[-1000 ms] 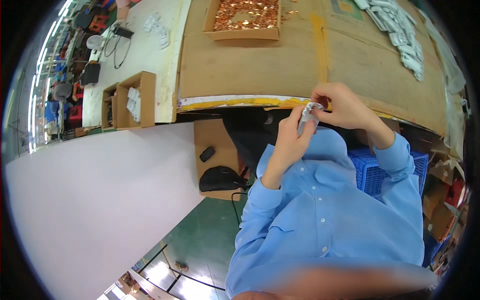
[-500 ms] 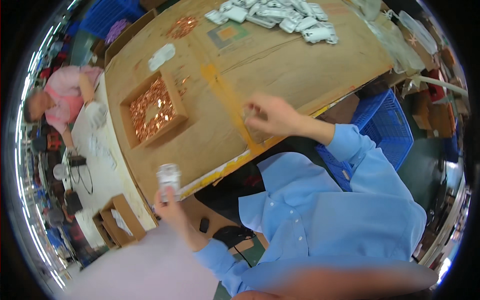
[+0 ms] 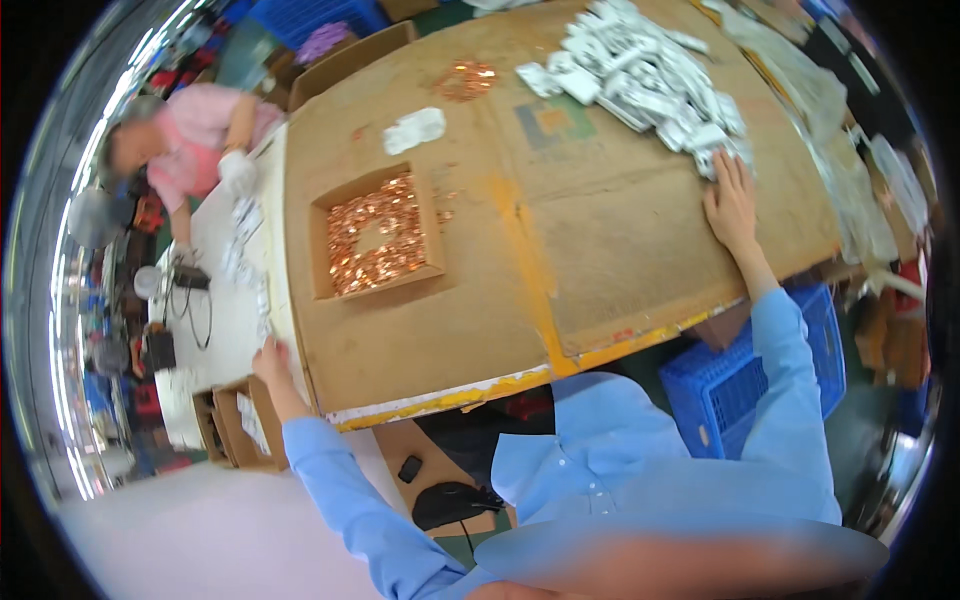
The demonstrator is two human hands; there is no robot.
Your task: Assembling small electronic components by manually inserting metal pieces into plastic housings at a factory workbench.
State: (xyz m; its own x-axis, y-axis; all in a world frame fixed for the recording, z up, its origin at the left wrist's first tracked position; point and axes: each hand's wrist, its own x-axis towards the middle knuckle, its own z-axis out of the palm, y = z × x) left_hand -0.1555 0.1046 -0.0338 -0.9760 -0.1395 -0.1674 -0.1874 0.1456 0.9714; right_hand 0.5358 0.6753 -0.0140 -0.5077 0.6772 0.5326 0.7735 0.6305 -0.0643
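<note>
At the right, my right hand [image 3: 732, 205] reaches onto the near end of a pile of white plastic housings [image 3: 645, 75], fingers stretched out and touching the nearest ones. My left hand [image 3: 273, 365] is over the edge of the white side table, its fingers drawn together. Just beyond its fingertips lies a row of white pieces [image 3: 243, 240]; whether the hand still has one of them is hidden. Between my hands, on the cardboard-covered table [image 3: 460, 330], stands an open cardboard box [image 3: 432, 235] of small shiny copper-coloured parts [image 3: 395, 225].
A loose copper heap [image 3: 467, 80] and a whitish flat piece [image 3: 414, 130] lie farther back. Across the white side table [image 3: 200, 345] a co-worker in pink [image 3: 205, 130] wears white gloves. A divided carton [image 3: 255, 425] is beside my left forearm; a blue crate [image 3: 715, 385] stands below the right edge.
My right hand has moved right and away, onto the pile. My left hand has gone left to the side table with the white housing it held; that piece no longer shows clearly in it.
</note>
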